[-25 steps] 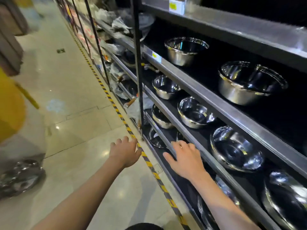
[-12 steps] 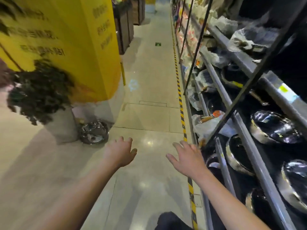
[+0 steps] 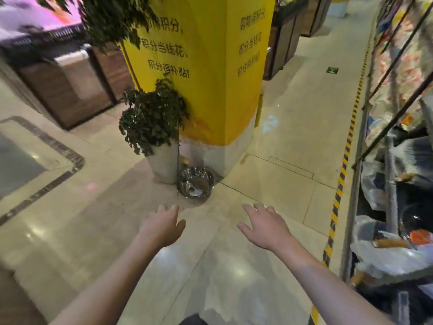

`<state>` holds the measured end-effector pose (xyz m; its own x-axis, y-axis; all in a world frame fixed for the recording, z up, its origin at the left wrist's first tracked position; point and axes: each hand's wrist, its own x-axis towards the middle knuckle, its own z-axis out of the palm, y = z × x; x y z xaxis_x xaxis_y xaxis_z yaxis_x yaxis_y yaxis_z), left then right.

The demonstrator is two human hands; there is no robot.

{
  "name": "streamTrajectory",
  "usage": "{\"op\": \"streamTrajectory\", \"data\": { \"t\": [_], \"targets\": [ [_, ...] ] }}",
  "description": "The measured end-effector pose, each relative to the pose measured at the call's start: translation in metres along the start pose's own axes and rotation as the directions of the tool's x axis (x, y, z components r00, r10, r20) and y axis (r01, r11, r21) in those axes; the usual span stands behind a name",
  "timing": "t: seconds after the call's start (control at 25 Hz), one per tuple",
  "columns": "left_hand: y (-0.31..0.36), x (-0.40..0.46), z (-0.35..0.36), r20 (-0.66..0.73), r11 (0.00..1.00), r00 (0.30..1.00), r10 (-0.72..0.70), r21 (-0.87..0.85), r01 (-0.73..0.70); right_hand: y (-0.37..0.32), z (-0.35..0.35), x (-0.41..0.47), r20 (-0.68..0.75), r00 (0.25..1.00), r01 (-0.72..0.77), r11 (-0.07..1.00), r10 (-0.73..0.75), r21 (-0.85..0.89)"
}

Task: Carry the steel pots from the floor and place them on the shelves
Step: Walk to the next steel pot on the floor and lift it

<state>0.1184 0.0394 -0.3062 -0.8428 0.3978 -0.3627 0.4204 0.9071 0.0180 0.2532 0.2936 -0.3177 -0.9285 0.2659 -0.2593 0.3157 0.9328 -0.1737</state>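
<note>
At the far left a dark wooden counter [image 3: 70, 90] runs along the glossy beige tiled floor [image 3: 93, 219]. Next comes a leafy green plant in a tall pale grey pot [image 3: 161, 160], standing at the foot of a broad yellow pillar with dark printed lettering [image 3: 210, 66]. Just beside that planter, on the floor against the pillar's base, sits the shiny round steel pot [image 3: 196, 182] — it may be a nested stack, though the blur hides that.

The left hand [image 3: 161, 227] reaches forward, fingers loosely spread, holding nothing. The right hand [image 3: 264, 228] does likewise — its grip released too. Both are short of the pot, apart from it.

A yellow-and-black striped floor tape [image 3: 343, 170] follows the aisle, and at the right edge stands the dark metal shelf rack [image 3: 391, 184], crowded with plastic-wrapped goods.

The step in hand looks like the fetch: approaching the pot. Next, the person must close in, stoop, take its rim with both hands and turn right towards the shelves.
</note>
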Motion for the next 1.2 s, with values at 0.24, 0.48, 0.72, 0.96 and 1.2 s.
{"op": "streamTrajectory", "data": {
  "t": [0.24,0.48,0.72,0.96,1.2],
  "targets": [
    [-0.044,0.04,-0.003,0.011,0.984,0.984,-0.175,-0.042,0.176,-0.03,-0.008,0.092,0.118,0.981,0.16,0.986,-0.153,-0.047],
    [-0.089,0.134,-0.017,0.018,0.967,0.971,-0.237,-0.088,0.238,-0.076,-0.015,0.207,0.186,0.959,0.244,0.958,-0.214,-0.153],
    [-0.124,0.24,-0.053,0.027,0.974,0.984,-0.175,-0.14,0.177,-0.113,-0.042,0.317,0.182,0.961,0.246,0.945,-0.209,-0.216],
    [-0.141,0.335,-0.064,0.096,0.982,0.985,-0.142,-0.113,0.152,-0.112,-0.044,0.398,0.225,0.959,0.215,0.96,-0.173,-0.178],
    [-0.13,0.443,-0.068,0.207,0.979,0.971,-0.124,-0.135,0.153,-0.094,-0.037,0.51,0.273,0.946,0.211,0.971,-0.173,-0.117]
  ]
}}
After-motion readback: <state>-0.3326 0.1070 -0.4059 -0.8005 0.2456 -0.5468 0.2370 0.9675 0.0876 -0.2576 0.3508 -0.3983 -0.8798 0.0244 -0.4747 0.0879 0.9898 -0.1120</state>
